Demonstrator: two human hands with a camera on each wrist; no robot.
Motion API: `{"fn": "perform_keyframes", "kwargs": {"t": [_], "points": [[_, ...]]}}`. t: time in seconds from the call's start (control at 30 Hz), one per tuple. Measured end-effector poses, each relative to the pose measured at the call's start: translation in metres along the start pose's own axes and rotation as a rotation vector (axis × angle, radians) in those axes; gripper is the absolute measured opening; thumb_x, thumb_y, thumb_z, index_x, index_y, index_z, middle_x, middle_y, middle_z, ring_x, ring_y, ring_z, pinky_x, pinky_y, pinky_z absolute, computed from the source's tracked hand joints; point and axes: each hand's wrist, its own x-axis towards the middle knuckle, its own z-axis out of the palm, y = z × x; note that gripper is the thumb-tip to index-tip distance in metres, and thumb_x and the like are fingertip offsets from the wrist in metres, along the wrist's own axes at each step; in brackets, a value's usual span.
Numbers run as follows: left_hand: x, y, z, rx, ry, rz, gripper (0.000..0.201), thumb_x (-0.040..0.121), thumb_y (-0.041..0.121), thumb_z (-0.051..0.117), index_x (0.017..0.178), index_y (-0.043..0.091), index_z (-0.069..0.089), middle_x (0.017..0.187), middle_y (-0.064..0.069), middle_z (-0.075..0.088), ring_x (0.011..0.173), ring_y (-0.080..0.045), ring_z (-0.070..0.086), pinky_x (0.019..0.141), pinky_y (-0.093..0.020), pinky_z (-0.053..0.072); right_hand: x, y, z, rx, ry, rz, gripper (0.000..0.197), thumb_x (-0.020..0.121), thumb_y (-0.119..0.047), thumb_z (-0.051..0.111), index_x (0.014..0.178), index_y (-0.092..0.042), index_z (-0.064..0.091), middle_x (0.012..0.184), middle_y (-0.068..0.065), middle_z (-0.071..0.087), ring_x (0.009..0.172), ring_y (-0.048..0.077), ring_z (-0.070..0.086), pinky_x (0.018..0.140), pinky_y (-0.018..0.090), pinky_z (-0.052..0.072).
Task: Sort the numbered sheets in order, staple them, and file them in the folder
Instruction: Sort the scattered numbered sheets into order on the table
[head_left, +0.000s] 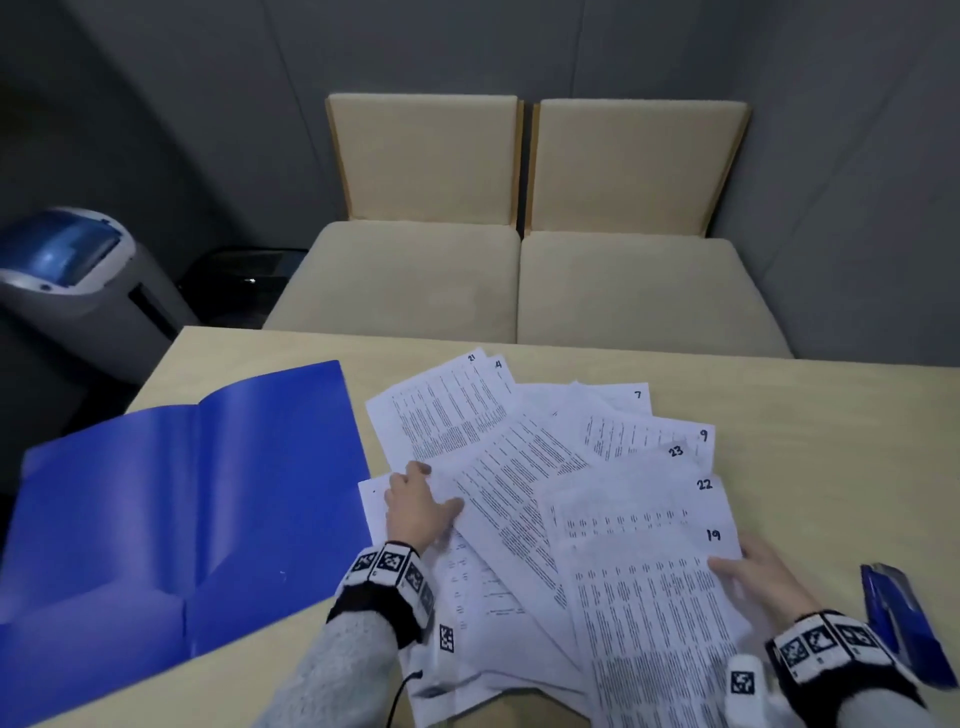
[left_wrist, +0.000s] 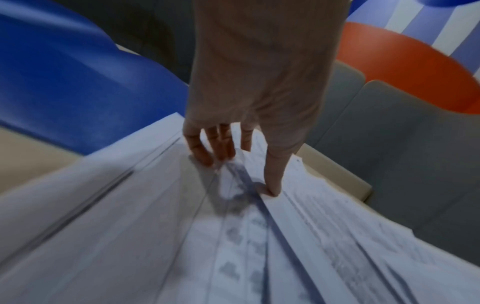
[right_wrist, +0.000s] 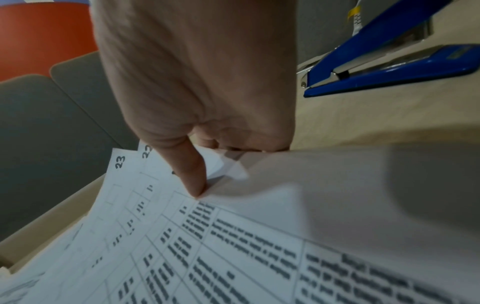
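1. Folder (head_left: 171, 499): blue, lying open and flat at the surface's (head_left: 831, 441) left edge, spine running from near edge to far edge; its right flap lies just beside the fanned sheets.
2. Left hand (head_left: 418, 506): fingers spread and fairly straight, pressing down on the left part of the fan; thumb set on a sheet edge.
3. Numbered sheets (head_left: 524, 499): fanned across the middle of the surface, long axes spreading from the near edge toward the far edge; corners marked 21, 4, 7, 9, 23, 22, 19 show, not in order.
4. Right hand (head_left: 763, 571): pinches the right edge of sheet 19 (head_left: 654, 613), thumb on top, fingers curled beneath.
5. Stapler (head_left: 901, 623): blue, at the surface's right edge, just beside the right hand.
6. Judgement: sorting is in hand; sheet 19 lies directly in the right hand, the nearer one for lifting it.
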Motion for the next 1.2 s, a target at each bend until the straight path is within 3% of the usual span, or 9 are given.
{"fn": "perform_keyframes", "kwargs": {"t": [0.13,0.33,0.5,0.73,0.87,0.93,1.0,1.1,1.2], "points": [[0.001,-0.007,0.011,0.064,-0.040,0.064,0.061,0.072,0.027,0.074,0.124,0.019,0.043,0.124,-0.005,0.045,0.116,-0.026,0.045,0.092,-0.037,0.041,0.005,0.002,-0.002,-0.016,-0.007,0.022,0.025,0.089,0.014,0.047,0.108,0.000,0.056,0.087,0.007,0.064,0.080,0.020,0.060,0.065,0.031,0.045],[0.011,-0.002,-0.010,-0.259,0.019,0.141,0.012,0.090,0.020,0.059,0.093,0.010,0.053,0.078,-0.008,0.063,0.060,-0.014,0.059,0.060,-0.033,0.052,0.002,-0.002,-0.020,0.126,0.040,0.110,0.038,0.093,0.013,0.041,0.131,0.011,0.045,0.109,0.021,0.063,0.088,0.027,0.060,0.071,0.036,0.045],[0.019,-0.012,-0.029,-0.510,0.369,-0.163,0.035,0.091,0.022,0.059,0.113,-0.005,0.056,0.113,-0.022,0.060,0.107,-0.036,0.055,0.086,-0.041,0.044,0.001,-0.012,-0.042,0.354,0.147,0.101,0.040,0.096,0.005,0.040,0.135,0.013,0.039,0.132,0.016,0.049,0.106,0.035,0.056,0.090,0.035,0.039],[-0.010,-0.027,-0.013,-0.504,0.267,-0.202,0.021,0.092,0.018,0.056,0.095,-0.003,0.059,0.091,-0.013,0.060,0.092,-0.033,0.062,0.072,-0.033,0.045,0.010,-0.012,-0.038,0.422,0.141,0.125,0.042,0.094,-0.002,0.044,0.135,0.007,0.042,0.127,0.018,0.055,0.091,0.027,0.059,0.075,0.034,0.044],[-0.014,-0.030,-0.023,-0.265,0.094,-0.134,0.027,0.088,0.015,0.052,0.064,0.010,0.041,0.062,-0.007,0.053,0.052,-0.016,0.061,0.048,-0.021,0.044,0.005,-0.015,-0.033,0.393,0.168,0.149,0.043,0.095,0.005,0.036,0.137,0.006,0.040,0.113,0.016,0.068,0.084,0.029,0.068,0.076,0.036,0.045],[-0.015,-0.022,-0.030,0.119,0.013,-0.141,0.012,0.087,0.020,0.051,0.084,0.010,0.046,0.085,-0.010,0.055,0.076,-0.026,0.055,0.060,-0.028,0.040,-0.003,-0.018,-0.031,0.424,0.170,0.164,0.041,0.095,0.008,0.034,0.136,0.009,0.040,0.134,0.023,0.052,0.106,0.034,0.058,0.080,0.029,0.046],[-0.010,-0.007,-0.031,0.541,0.061,-0.104,0.042,0.088,0.022,0.051,0.125,0.009,0.037,0.122,-0.012,0.046,0.100,-0.030,0.050,0.069,-0.035,0.042,-0.010,-0.020,-0.031,0.402,0.160,0.156,0.035,0.095,0.010,0.035,0.128,0.014,0.046,0.135,0.028,0.048,0.105,0.037,0.056,0.073,0.014,0.047],[0.004,0.039,-0.015,0.696,0.229,0.354,0.058,0.091,0.028,0.050,0.142,0.014,0.025,0.136,-0.009,0.037,0.117,-0.029,0.043,0.092,-0.044,0.041,-0.001,-0.005,-0.036,0.328,0.135,0.142,0.028,0.093,0.010,0.039,0.117,0.005,0.053,0.128,0.019,0.053,0.085,0.022,0.056,0.089,0.032,0.043],[0.028,0.081,0.009,0.674,-0.002,0.648,0.068,0.089,0.038,0.057,0.145,0.019,0.024,0.148,-0.006,0.029,0.135,-0.026,0.030,0.111,-0.050,0.029,0.005,0.012,-0.034,0.193,0.126,0.174,0.032,0.091,0.009,0.041,0.121,0.000,0.051,0.125,0.019,0.056,0.102,0.029,0.052,0.104,0.042,0.036]]}}
